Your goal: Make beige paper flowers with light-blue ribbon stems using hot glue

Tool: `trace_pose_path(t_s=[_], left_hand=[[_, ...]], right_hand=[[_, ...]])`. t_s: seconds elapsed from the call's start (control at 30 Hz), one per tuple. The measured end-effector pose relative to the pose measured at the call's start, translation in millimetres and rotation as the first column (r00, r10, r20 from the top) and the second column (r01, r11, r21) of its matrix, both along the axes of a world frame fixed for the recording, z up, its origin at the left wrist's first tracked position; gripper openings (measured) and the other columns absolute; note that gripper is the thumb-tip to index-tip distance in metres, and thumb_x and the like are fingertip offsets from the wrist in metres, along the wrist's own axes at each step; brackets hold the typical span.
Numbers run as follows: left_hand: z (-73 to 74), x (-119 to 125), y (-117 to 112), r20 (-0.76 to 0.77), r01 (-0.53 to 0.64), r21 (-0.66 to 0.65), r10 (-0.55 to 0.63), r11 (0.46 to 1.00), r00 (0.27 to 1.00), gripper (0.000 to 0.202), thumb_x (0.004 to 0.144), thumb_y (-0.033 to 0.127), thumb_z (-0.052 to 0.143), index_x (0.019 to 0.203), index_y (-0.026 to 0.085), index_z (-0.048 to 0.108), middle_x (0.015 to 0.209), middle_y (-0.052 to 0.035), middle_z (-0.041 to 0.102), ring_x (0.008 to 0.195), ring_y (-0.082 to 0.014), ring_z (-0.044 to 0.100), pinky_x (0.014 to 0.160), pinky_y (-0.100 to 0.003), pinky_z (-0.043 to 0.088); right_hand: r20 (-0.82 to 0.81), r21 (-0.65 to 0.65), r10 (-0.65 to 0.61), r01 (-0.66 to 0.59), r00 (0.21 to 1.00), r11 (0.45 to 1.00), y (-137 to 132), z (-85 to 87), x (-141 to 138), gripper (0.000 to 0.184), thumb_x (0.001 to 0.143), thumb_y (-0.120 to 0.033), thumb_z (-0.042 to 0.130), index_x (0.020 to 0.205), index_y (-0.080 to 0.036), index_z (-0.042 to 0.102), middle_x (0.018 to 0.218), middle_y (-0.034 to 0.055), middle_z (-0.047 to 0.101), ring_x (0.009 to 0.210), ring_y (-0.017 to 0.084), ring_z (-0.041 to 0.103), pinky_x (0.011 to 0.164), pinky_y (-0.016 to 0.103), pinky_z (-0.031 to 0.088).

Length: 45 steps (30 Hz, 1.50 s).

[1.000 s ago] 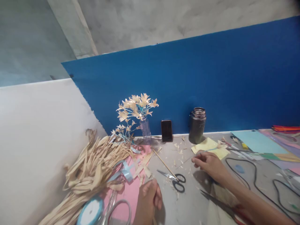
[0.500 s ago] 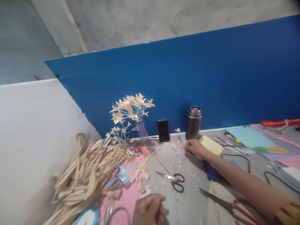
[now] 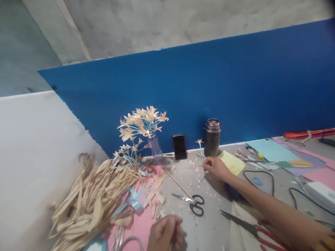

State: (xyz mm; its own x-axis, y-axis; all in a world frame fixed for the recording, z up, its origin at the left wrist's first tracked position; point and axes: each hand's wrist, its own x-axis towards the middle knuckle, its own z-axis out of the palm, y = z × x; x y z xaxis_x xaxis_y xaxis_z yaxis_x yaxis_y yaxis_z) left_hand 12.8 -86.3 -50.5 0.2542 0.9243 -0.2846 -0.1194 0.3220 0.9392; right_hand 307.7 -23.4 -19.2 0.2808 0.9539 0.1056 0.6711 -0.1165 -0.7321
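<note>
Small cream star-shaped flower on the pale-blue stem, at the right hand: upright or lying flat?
Upright: the bloom sits on top, its stem leading down to the right hand.

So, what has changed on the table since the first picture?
The right hand moved forward and slightly left, nearer the flask; a flower now stands upright in its grip. The left hand stayed near the black scissors; flask and phone did not move.

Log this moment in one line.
right hand: holding small flower, bloom up | left hand: curled, grip unclear | black-handled scissors: on table between hands
</note>
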Motion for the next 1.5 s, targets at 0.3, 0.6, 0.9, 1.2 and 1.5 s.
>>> trace_pose_path(t_s=[0.3,0.6,0.9,1.2,1.5], left_hand=[[61.5,39.1,21.6,-0.108,0.164,0.252,-0.140,0.954,0.984,0.026,0.076,0.035,0.070,0.092,0.014,0.072,0.078,-0.0073,0.069,0.071,-0.0163,0.061,0.060,-0.025,0.047],[51.1,51.7,4.2,-0.097,0.189,0.242,-0.171,0.952,0.981,0.010,0.069,0.020,0.070,0.076,0.014,0.069,0.073,-0.0026,0.066,0.059,-0.0113,0.054,0.058,-0.024,0.046],[44.3,48.8,-4.0,-0.113,0.146,0.358,-0.112,0.922,0.987,0.007,0.072,0.020,0.068,0.070,0.015,0.064,0.065,-0.0001,0.062,0.064,-0.0128,0.054,0.064,-0.024,0.043],[36.2,41.0,-9.0,-0.148,0.142,0.381,-0.091,0.914,0.985,0.008,0.075,0.021,0.065,0.070,0.016,0.063,0.067,-0.0013,0.062,0.067,-0.0137,0.055,0.067,-0.025,0.044],[40.2,33.6,0.4,0.019,0.211,0.170,-0.218,0.963,0.976,0.017,0.069,0.021,0.071,0.084,0.014,0.068,0.062,-0.0001,0.064,0.058,-0.0132,0.058,0.063,-0.026,0.047]], right_hand=[[-0.036,0.027,0.419,-0.418,0.907,0.908,-89.3,23.0,-63.8,0.014,0.084,-0.025,0.057,0.073,-0.020,0.062,0.061,-0.0031,0.061,0.059,0.013,0.053,0.057,0.023,0.035],[0.017,0.028,0.436,-0.436,0.900,0.899,-104.4,15.2,-71.2,0.012,0.083,-0.020,0.058,0.072,-0.019,0.064,0.064,-0.0022,0.065,0.060,0.012,0.054,0.058,0.022,0.032],[0.039,0.017,0.436,-0.437,0.899,0.899,-109.5,14.1,-80.3,0.014,0.084,-0.025,0.057,0.073,-0.020,0.063,0.067,-0.0004,0.066,0.063,0.014,0.055,0.060,0.023,0.031],[-0.043,-0.036,0.392,-0.393,0.919,0.919,-113.3,9.6,-93.7,0.013,0.081,-0.022,0.056,0.069,-0.019,0.059,0.063,-0.0023,0.060,0.061,0.014,0.051,0.061,0.024,0.031],[-0.276,-0.042,0.437,-0.465,0.856,0.884,-110.3,9.1,-89.8,0.009,0.076,-0.019,0.055,0.069,-0.019,0.061,0.064,-0.0028,0.061,0.062,0.013,0.053,0.059,0.022,0.035]])
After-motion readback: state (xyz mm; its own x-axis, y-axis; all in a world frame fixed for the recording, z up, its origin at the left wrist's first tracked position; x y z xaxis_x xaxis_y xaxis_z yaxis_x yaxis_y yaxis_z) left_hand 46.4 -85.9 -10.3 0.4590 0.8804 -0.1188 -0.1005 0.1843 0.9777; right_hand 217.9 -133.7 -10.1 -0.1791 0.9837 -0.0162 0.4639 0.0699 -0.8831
